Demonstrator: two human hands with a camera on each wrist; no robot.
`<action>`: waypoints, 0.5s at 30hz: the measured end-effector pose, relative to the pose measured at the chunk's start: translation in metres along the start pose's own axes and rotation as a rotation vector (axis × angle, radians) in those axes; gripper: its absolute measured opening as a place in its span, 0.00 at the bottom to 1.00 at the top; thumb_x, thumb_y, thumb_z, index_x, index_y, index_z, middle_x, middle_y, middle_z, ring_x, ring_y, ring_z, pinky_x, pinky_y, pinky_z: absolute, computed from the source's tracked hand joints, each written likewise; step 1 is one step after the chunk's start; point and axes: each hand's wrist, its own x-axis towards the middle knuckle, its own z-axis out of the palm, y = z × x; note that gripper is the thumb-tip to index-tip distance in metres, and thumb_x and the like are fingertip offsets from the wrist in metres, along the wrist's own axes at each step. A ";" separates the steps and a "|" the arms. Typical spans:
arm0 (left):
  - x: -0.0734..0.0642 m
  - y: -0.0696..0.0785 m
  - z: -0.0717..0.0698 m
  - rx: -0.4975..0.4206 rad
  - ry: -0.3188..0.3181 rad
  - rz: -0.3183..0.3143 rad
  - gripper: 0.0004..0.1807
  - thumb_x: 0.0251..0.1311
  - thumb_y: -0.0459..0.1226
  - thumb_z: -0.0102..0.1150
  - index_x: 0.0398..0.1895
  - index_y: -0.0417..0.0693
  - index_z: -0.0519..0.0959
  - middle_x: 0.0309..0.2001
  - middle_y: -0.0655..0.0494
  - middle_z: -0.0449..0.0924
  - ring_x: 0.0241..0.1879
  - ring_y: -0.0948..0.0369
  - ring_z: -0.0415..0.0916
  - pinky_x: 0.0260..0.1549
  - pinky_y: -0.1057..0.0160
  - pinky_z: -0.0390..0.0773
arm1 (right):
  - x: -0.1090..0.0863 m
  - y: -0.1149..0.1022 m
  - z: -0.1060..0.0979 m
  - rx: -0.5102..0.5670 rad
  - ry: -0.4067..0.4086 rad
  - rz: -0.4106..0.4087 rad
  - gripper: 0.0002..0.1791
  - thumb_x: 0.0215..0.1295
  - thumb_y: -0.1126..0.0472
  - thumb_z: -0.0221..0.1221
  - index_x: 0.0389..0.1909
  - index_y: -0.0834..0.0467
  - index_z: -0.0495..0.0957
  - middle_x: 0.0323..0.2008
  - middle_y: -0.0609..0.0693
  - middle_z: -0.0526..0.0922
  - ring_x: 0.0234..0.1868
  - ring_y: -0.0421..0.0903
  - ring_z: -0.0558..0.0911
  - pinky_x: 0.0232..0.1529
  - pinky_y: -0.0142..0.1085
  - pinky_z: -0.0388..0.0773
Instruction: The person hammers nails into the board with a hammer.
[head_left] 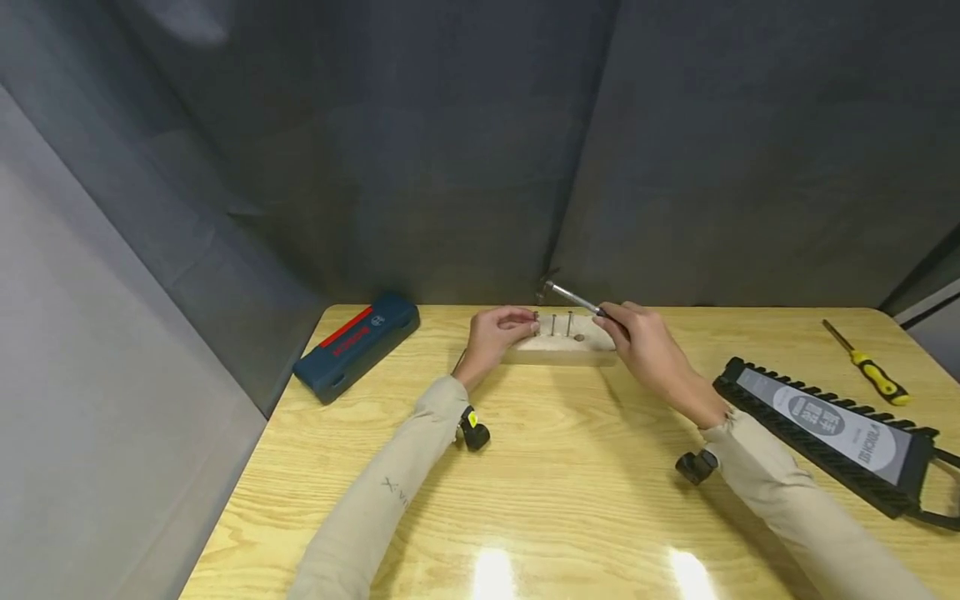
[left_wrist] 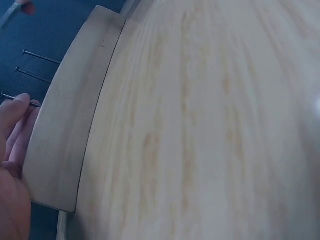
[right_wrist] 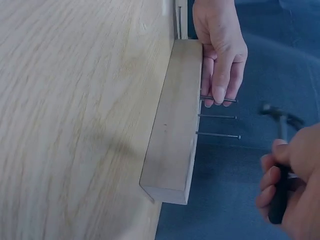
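Note:
A pale wooden block (head_left: 558, 357) lies near the table's back edge. Two nails (right_wrist: 218, 135) stand upright in its top, side by side. My left hand (head_left: 495, 337) pinches a third nail (left_wrist: 7, 96) between thumb and fingers, at the left of that row, with its head showing above the fingertips. My right hand (head_left: 648, 350) grips a claw hammer (right_wrist: 281, 197) by its dark handle. The hammer's head is raised above the block, apart from the nails, and looks blurred in the right wrist view. A dark round spot (head_left: 579, 337) marks the block's top, right of the nails.
On the left of the table (head_left: 525, 483) lies a blue case (head_left: 358, 346) with a red stripe. To the right are a black wrench rack (head_left: 825, 433) and a yellow-and-black screwdriver (head_left: 873, 371). A dark curtain (head_left: 450, 167) hangs right behind the table's back edge.

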 end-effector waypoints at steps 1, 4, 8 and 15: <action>0.000 0.000 0.000 -0.002 0.000 0.001 0.10 0.63 0.32 0.74 0.46 0.40 0.88 0.44 0.47 0.91 0.40 0.61 0.90 0.43 0.64 0.88 | 0.000 0.000 0.000 0.009 0.016 -0.004 0.12 0.77 0.67 0.60 0.52 0.71 0.84 0.27 0.54 0.78 0.21 0.41 0.67 0.20 0.31 0.63; -0.001 0.000 0.000 0.000 0.002 0.017 0.10 0.63 0.32 0.73 0.46 0.39 0.88 0.44 0.46 0.91 0.40 0.61 0.90 0.44 0.63 0.89 | 0.000 0.002 0.000 0.027 0.039 -0.018 0.14 0.77 0.67 0.60 0.55 0.72 0.83 0.27 0.55 0.78 0.21 0.41 0.67 0.20 0.31 0.64; 0.000 0.000 -0.001 0.013 0.002 0.030 0.10 0.63 0.33 0.74 0.45 0.39 0.88 0.43 0.46 0.91 0.40 0.61 0.89 0.43 0.64 0.88 | -0.001 0.006 0.003 0.009 -0.010 -0.022 0.10 0.77 0.67 0.60 0.50 0.69 0.85 0.25 0.52 0.76 0.20 0.41 0.66 0.20 0.32 0.64; -0.001 0.000 0.001 0.020 0.000 0.035 0.11 0.62 0.32 0.75 0.46 0.38 0.88 0.43 0.45 0.91 0.40 0.61 0.89 0.43 0.64 0.88 | 0.000 0.001 0.001 -0.004 -0.009 -0.025 0.11 0.76 0.67 0.61 0.51 0.69 0.85 0.27 0.54 0.78 0.21 0.41 0.67 0.21 0.31 0.65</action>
